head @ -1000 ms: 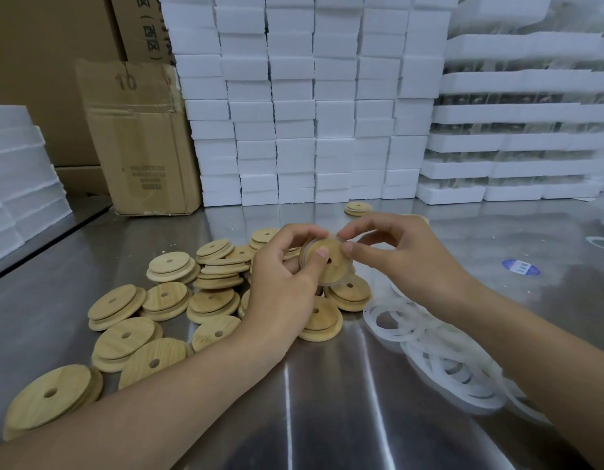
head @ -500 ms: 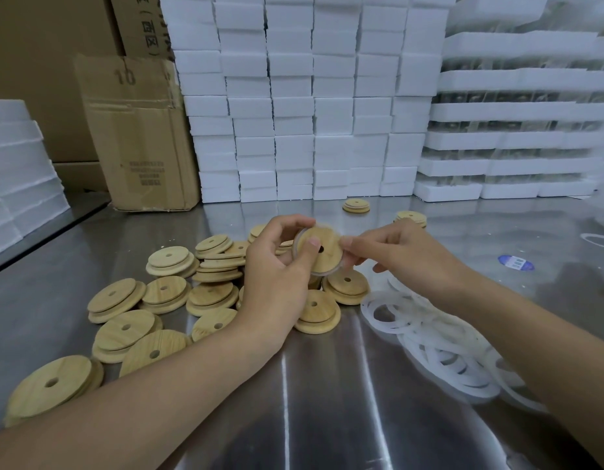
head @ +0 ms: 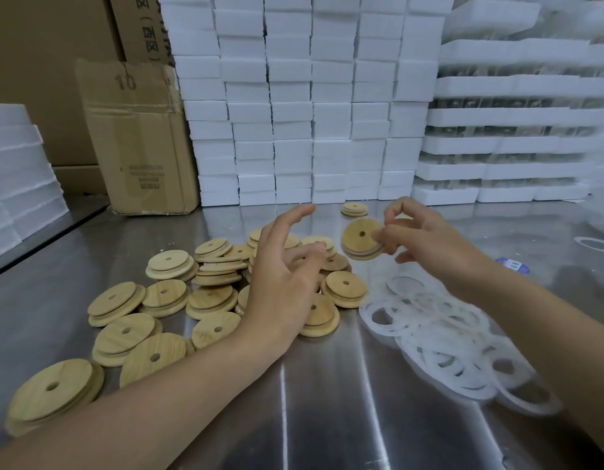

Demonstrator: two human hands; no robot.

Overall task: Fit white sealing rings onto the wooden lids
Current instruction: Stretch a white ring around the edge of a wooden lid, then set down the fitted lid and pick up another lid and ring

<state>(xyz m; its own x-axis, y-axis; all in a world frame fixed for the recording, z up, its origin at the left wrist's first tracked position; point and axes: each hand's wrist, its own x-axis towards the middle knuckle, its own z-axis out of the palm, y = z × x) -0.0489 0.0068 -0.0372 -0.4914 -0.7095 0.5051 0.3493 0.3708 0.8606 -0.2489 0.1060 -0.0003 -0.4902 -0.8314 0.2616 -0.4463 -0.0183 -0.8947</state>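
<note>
My right hand [head: 426, 239] pinches a round wooden lid [head: 360, 237] with a centre hole and a pale ring around its rim, holding it in the air. My left hand [head: 287, 266] hovers with spread, relaxed fingers over a heap of several wooden lids [head: 209, 276] on the steel table and holds nothing. A pile of white sealing rings [head: 439, 330] lies on the table under my right forearm.
A steel table [head: 327, 401] carries everything. A small stack of lids [head: 354, 209] sits at the back by a wall of white foam blocks [head: 310, 96]. A cardboard box [head: 141, 137] stands at back left, foam trays [head: 514, 130] at right. A blue label [head: 513, 266] lies far right.
My left hand has let go of the lid and opened above the heap. My right hand has carried the lid off to the right and farther back.
</note>
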